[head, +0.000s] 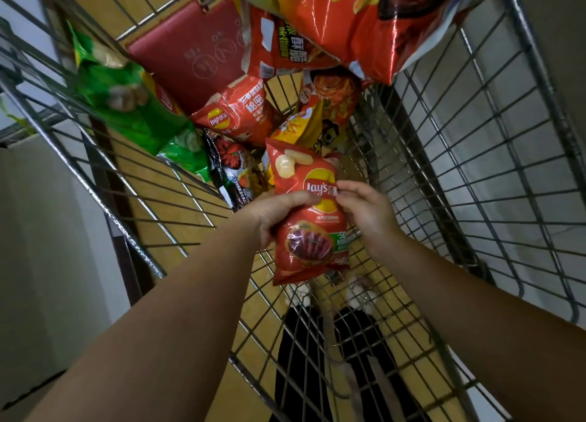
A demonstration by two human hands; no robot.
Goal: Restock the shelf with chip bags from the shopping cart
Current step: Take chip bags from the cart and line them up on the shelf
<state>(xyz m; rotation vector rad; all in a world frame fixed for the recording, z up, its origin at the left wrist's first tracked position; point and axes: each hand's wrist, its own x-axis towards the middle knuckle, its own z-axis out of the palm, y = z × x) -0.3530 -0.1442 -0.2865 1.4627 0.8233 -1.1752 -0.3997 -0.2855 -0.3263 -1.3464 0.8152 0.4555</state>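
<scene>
Red Lay's chip bag [309, 218] above near floor of wire shopping cart [459, 174], gripped by left hand [276, 212], pinched at right edge by right hand [364, 209]; other chip bags [234, 117] heaped farther in

Dim, flat indoor light is washing over everything, no hard shadows showing. Glare is streaking the glossy large red chip bag [364, 25] at top. Wide-angle distortion is bowing the shopping cart [475, 155] wires outward toward the edges. Corners and lower forearms are going soft; the green chip bag [133, 104] is smearing with motion blur.
</scene>
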